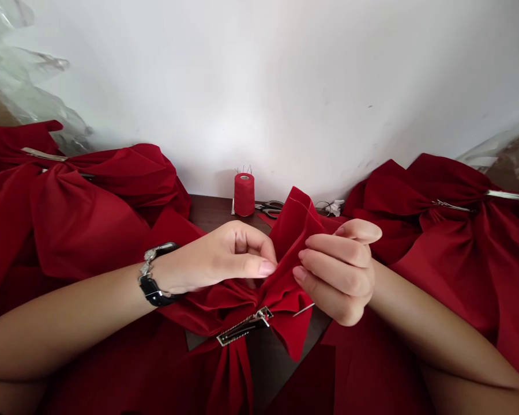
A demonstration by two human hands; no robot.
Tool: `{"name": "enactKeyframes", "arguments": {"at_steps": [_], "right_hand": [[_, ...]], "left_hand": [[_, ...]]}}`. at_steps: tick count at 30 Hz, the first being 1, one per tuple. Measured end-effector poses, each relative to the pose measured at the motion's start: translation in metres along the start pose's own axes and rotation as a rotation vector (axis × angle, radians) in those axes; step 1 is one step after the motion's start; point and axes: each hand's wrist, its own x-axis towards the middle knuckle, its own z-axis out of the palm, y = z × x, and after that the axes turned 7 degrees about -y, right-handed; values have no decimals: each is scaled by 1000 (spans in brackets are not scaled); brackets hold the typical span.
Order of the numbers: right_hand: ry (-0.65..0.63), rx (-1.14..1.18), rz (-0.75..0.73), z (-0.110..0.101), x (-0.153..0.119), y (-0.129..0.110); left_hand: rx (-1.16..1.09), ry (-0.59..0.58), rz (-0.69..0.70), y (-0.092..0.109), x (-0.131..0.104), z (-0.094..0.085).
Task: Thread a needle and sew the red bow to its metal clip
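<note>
Red fabric point(292, 230) stands up in folds between my two hands, part of a gathered bow. My left hand point(237, 253) is closed, thumb and curled fingers pinching the fabric's left side. My right hand point(341, 274) is closed too, its fingertips against the right side of the same fold. Beneath that hand a thin silvery needle point(303, 310) slants across the fabric; whether the fingers touch it I cannot tell. A metal clip point(244, 326) lies across the bow's gathered middle, below my hands.
A red thread cone point(244, 195) with needles on top stands by the white wall point(259, 86). Scissors point(273, 207) lie to its right. Large red bows with clips lie at left point(95, 202) and right point(450, 242). Clear plastic point(21, 75) hangs at upper left.
</note>
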Motion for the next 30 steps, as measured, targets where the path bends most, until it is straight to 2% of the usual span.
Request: {"name": "enactKeyframes", "arguments": {"at_steps": [4,9,13,16,24,28,30], "right_hand": [[-33,5,-6,-5,2,2],[-180,40,-58,-8,0,6],[-189,89,-114,-6,0,10],[-312,138,-84,-7,5,13],[-684,319,310,-15,14,15],[-896,554,510,-15,11,22],[-944,675,559,-15,10,26]], "left_hand": [[-23,-32,-26,-1,0,0],[-106,-88,-91,-3,2,2],[-104,-118,-135,-4,4,6],[47,-2,-114,-1,3,6],[481,410,49,8,-3,3],[742,493,72,7,-2,6],[790,504,78,7,-1,6]]}}
